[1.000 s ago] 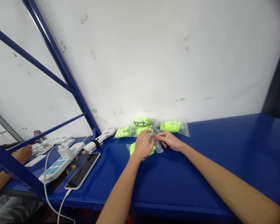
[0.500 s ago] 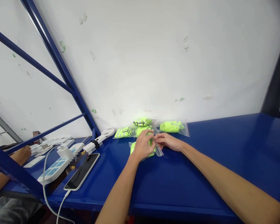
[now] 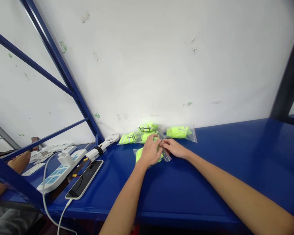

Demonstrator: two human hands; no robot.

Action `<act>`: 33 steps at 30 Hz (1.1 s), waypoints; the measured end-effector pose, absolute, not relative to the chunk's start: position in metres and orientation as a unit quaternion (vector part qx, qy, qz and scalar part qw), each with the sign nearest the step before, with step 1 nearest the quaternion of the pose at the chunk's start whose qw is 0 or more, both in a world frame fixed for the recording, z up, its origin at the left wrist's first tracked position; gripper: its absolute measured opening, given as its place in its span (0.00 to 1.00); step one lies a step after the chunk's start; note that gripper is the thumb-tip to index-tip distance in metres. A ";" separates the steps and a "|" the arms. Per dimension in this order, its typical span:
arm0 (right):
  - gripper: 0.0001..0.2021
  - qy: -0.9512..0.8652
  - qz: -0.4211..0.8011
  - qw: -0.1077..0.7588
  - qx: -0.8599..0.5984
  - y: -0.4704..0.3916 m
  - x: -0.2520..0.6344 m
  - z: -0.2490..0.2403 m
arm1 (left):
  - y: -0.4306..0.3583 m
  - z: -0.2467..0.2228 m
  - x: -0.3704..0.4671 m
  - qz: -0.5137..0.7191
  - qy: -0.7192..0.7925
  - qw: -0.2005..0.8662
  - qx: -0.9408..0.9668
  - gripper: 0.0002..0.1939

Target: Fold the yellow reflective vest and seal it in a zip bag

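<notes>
A clear zip bag [image 3: 166,156] with a folded neon-yellow reflective vest in it lies on the blue table, partly covered by my left hand [image 3: 151,150]. The fingers of that hand are closed on the bag's zip edge. My right hand [image 3: 175,148] pinches the same edge, its fingertips meeting the left ones. Behind my hands are more bagged neon-yellow bundles: one at the left [image 3: 128,138], one on top of the pile [image 3: 148,127], and one apart at the right [image 3: 178,132].
At left are a white handheld fan [image 3: 112,138], a charging phone [image 3: 84,180] and a power strip [image 3: 56,176] with a trailing cable. A blue metal frame [image 3: 71,83] rises there. Beyond it is another person's hand [image 3: 21,161]. A white wall stands behind the blue table [image 3: 225,153].
My hands stay at the bag's zip edge, with only small finger movement. The view has shifted slightly. The other person's hand at the far left has moved a little.
</notes>
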State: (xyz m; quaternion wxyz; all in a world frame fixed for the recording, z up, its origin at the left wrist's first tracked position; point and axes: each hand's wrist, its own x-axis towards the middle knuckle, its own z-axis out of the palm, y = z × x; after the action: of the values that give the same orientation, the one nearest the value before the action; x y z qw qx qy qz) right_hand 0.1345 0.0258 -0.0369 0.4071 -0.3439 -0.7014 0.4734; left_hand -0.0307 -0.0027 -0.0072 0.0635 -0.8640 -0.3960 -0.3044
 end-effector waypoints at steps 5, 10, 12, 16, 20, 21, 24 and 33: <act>0.06 -0.728 0.408 0.421 -0.355 0.027 0.133 -0.040 | -0.002 -0.007 -0.028 -0.287 -0.404 0.077 -0.865 0.05; 0.08 -0.729 0.387 0.432 -0.363 0.027 0.134 -0.042 | -0.001 -0.007 -0.026 -0.282 -0.419 0.084 -0.859 0.05; 0.09 -0.719 0.392 0.441 -0.368 0.028 0.135 -0.044 | -0.001 -0.007 -0.028 -0.283 -0.430 0.087 -0.853 0.06; 0.08 -0.696 0.398 0.465 -0.375 0.033 0.138 -0.048 | -0.004 -0.006 -0.032 -0.315 -0.431 0.080 -0.842 0.07; 0.02 -0.691 0.374 0.489 -0.379 0.034 0.138 -0.050 | -0.009 -0.001 -0.032 -0.366 -0.399 0.062 -0.838 0.09; 0.00 -0.700 0.348 0.495 -0.380 0.034 0.138 -0.050 | -0.010 0.000 -0.032 -0.376 -0.387 0.057 -0.840 0.10; 0.07 -0.742 0.270 0.476 -0.388 0.035 0.139 -0.051 | -0.010 0.004 -0.034 -0.383 -0.343 0.034 -0.857 0.13; 0.12 -0.752 0.280 0.430 -0.413 0.036 0.140 -0.049 | 0.005 0.003 -0.075 -0.441 -0.358 0.051 -0.821 0.08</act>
State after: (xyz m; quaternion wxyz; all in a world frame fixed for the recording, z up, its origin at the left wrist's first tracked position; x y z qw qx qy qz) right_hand 0.1402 0.0360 -0.0487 0.4301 -0.4127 -0.7524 0.2802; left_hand -0.0751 0.0054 0.0031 0.0505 -0.8212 -0.3585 -0.4411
